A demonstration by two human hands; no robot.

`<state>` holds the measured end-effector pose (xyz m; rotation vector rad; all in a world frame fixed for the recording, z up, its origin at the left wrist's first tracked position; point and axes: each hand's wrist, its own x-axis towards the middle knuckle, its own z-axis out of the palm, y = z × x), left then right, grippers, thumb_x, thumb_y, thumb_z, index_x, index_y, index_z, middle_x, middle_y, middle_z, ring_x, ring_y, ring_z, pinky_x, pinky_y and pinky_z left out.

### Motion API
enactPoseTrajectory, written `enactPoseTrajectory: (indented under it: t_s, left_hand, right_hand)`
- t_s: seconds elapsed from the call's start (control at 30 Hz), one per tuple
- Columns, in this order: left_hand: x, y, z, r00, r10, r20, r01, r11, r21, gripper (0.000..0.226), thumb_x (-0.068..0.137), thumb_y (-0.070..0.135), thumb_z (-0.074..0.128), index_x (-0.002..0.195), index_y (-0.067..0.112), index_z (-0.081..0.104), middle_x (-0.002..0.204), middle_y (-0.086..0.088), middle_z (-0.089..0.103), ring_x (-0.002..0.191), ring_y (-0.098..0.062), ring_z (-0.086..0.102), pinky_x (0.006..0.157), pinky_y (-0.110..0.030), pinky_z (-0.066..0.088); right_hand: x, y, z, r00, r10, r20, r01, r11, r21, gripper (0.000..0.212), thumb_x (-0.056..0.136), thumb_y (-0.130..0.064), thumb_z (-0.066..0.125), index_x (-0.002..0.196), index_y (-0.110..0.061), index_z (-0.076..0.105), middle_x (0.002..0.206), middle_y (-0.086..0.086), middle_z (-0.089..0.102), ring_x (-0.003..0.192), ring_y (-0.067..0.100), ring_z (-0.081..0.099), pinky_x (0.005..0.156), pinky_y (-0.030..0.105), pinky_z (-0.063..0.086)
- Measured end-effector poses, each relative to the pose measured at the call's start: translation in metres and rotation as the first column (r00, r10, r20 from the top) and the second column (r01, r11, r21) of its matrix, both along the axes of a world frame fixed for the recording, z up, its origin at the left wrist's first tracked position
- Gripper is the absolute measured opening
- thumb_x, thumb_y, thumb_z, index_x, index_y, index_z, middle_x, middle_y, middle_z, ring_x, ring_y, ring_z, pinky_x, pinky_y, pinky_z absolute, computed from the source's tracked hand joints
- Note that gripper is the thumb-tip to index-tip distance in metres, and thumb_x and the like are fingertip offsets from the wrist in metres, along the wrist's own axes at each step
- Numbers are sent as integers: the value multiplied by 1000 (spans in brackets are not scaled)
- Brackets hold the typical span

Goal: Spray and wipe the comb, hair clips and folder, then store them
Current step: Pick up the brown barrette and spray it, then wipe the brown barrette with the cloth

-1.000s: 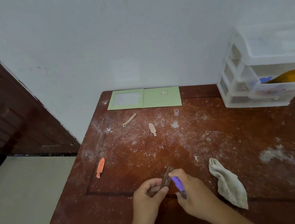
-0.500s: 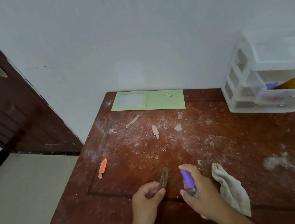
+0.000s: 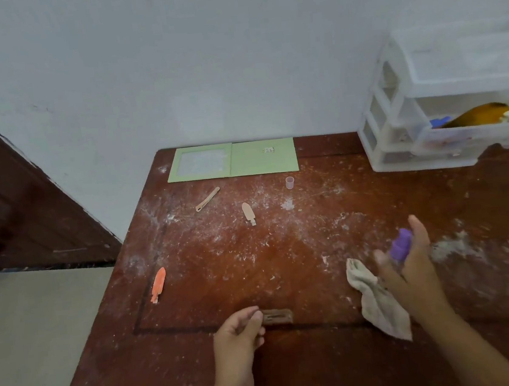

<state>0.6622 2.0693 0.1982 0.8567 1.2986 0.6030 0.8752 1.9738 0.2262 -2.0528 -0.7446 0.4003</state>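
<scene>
Pinched between our left hand (image 3: 236, 333) thumb and fingers, the brown hair clip (image 3: 276, 316) juts rightward, low over the table (image 3: 222, 260). Right of the cloth (image 3: 376, 299), our right hand (image 3: 409, 267) grips the purple spray bottle (image 3: 401, 244).

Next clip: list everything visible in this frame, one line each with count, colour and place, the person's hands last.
table: 1, reddish-brown, dusted with white powder, against the wall
folder: 1, light green, lying open at the table's far edge
hair clips: 4; tan and beige mid-table, orange near left edge, brown at near side
small cup: 1, clear, right of the tan clip
cloth: 1, off-white, crumpled, near right
drawer unit: 1, clear plastic, far right
spray bottle: 1, purple top
door: 1, dark brown, left
left hand: pinches brown clip
right hand: holds spray bottle
</scene>
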Motion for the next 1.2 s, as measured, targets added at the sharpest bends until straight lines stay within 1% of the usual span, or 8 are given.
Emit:
enactPoseTrajectory:
  t_s: [0.23, 0.37, 0.43, 0.57, 0.73, 0.83, 1.0, 1.2]
  left_hand:
    - [16, -1, 6, 996, -41, 84, 43, 999, -18, 15, 84, -7, 54, 79, 5, 63, 74, -9, 62, 73, -19, 59, 53, -13, 54]
    - [23, -4, 8, 989, -148, -6, 148, 983, 112, 13, 80, -2, 62, 76, 9, 68, 82, -1, 65, 82, -14, 60, 72, -21, 46]
    - [24, -3, 7, 983, -173, -54, 180, 969, 167, 21, 80, -1, 62, 67, 15, 68, 84, 3, 65, 84, -13, 60, 80, -26, 45]
    - [27, -1, 8, 969, -172, -180, 213, 946, 243, 18, 79, -3, 63, 78, 15, 65, 84, 2, 62, 77, -6, 55, 67, -14, 41]
    - [31, 2, 7, 976, -161, -144, 182, 973, 144, 20, 79, -6, 62, 93, 9, 61, 83, 0, 61, 77, -13, 57, 70, -23, 44]
    - [32, 4, 5, 993, -111, -40, 110, 993, -40, 14, 79, -13, 58, 85, 0, 59, 83, -12, 60, 73, -22, 59, 54, -19, 53]
    - [39, 5, 9, 1000, -1, 26, 5, 990, -142, 17, 80, -14, 56, 73, 2, 57, 73, -15, 61, 65, -23, 59, 40, -13, 49]
    - [48, -3, 25, 989, -28, 146, 32, 999, -23, 14, 81, -10, 56, 73, -2, 65, 59, -10, 70, 55, -15, 67, 48, -15, 53]
  right_hand:
    - [47, -48, -26, 936, -350, 41, 350, 937, 1, 65, 88, -8, 56, 142, -7, 19, 137, 24, 39, 122, 38, 42, 100, 46, 35]
    - [52, -60, -29, 903, -429, -32, 429, 903, -4, 75, 83, -9, 62, 143, -7, 17, 135, 24, 41, 121, 38, 42, 100, 47, 34]
    - [47, -63, -24, 872, -469, 144, 469, 882, 33, 73, 79, -12, 69, 137, 2, 27, 134, 29, 38, 125, 38, 36, 105, 44, 28]
    - [19, -57, -20, 750, -314, 582, 180, 944, 278, 42, 88, -35, 47, 97, 5, 52, 91, 31, 58, 94, 32, 47, 97, 12, 28]
    - [6, -14, -65, 760, 214, 613, -67, 965, -253, 50, 63, -39, 73, 103, -13, 58, 87, 8, 66, 77, 26, 63, 64, 35, 52]
    - [4, 0, -80, 759, 339, 555, -126, 914, -386, 61, 34, -17, 92, 91, -15, 70, 71, 1, 64, 56, 20, 60, 42, 26, 45]
    - [-16, 5, -46, 859, 266, 438, -283, 959, -27, 23, 78, -14, 55, 95, -9, 69, 84, 3, 65, 75, 9, 57, 65, 10, 42]
    - [-63, 21, -26, 701, 459, 545, -524, 851, -42, 14, 86, -24, 49, 99, -25, 55, 100, -7, 48, 79, 4, 41, 62, 19, 47]
